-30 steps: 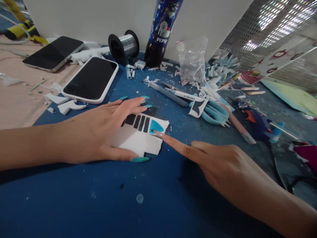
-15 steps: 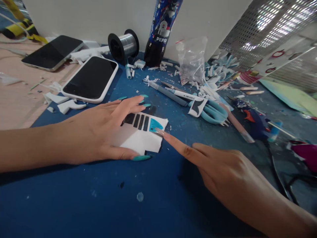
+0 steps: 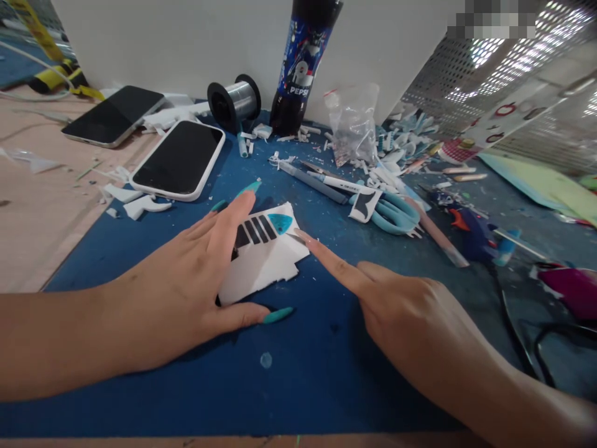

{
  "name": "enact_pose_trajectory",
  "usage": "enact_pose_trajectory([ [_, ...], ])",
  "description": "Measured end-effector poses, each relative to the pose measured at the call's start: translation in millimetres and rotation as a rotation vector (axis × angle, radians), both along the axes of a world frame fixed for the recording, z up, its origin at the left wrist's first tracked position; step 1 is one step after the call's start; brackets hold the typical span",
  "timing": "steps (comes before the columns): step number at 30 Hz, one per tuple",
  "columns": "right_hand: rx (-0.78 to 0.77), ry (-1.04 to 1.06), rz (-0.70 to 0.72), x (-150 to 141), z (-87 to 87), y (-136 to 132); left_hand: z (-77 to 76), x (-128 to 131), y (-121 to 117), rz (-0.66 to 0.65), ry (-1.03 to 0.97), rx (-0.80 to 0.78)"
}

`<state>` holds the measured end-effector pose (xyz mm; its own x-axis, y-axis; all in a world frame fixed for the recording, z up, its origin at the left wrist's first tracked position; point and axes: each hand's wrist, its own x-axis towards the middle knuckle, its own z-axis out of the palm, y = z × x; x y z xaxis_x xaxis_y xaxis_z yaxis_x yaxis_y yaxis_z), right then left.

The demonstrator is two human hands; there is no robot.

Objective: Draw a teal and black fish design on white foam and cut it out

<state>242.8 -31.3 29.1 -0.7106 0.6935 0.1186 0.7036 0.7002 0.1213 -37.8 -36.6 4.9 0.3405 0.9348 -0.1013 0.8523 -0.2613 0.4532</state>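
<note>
A white sheet piece (image 3: 263, 267) with a ragged lower edge lies on the blue mat (image 3: 298, 379). It bears black bars and a bright blue triangular shape (image 3: 280, 223) with a small dark dot. My left hand (image 3: 186, 274), with long teal nails, rests spread over the sheet's left end and hides part of it. The thumb lies along the near side. My right hand (image 3: 396, 305) stretches its index finger to the sheet's right edge, just beside the blue shape. Its other fingers curl under, largely hidden, and I see nothing held in them.
Behind the hands are a white-cased phone (image 3: 180, 158), a second phone (image 3: 114, 115), a wire spool (image 3: 236, 102), a Pepsi bottle (image 3: 303, 68) and a plastic bag (image 3: 354, 121). Blue-handled scissors (image 3: 396, 211), a glue gun (image 3: 473, 233) with a black cord, and white scraps lie right.
The white sheet has turned counter-clockwise under my left hand, whose thumb stands further from the other fingers. My right fingertip has gone from the blue shape to the sheet's right edge.
</note>
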Motion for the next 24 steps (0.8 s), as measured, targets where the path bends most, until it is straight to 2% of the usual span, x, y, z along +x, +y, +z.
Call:
enact_pose_trajectory([
  [4,0.044,-0.011,-0.027,-1.1,-3.4,-0.1,4.8,1.8,-0.5,-0.038,-0.064,0.006],
  [8,-0.033,-0.082,0.003,-4.1,3.0,0.5,4.5,1.5,-1.4,-0.044,-0.069,0.002],
  [16,-0.007,-0.061,0.025,-10.0,9.6,4.6,4.1,0.7,0.4,-0.027,-0.06,-0.011],
  [24,0.089,-0.113,0.028,-13.9,11.8,0.4,3.1,-1.4,-1.0,-0.032,-0.085,-0.006],
])
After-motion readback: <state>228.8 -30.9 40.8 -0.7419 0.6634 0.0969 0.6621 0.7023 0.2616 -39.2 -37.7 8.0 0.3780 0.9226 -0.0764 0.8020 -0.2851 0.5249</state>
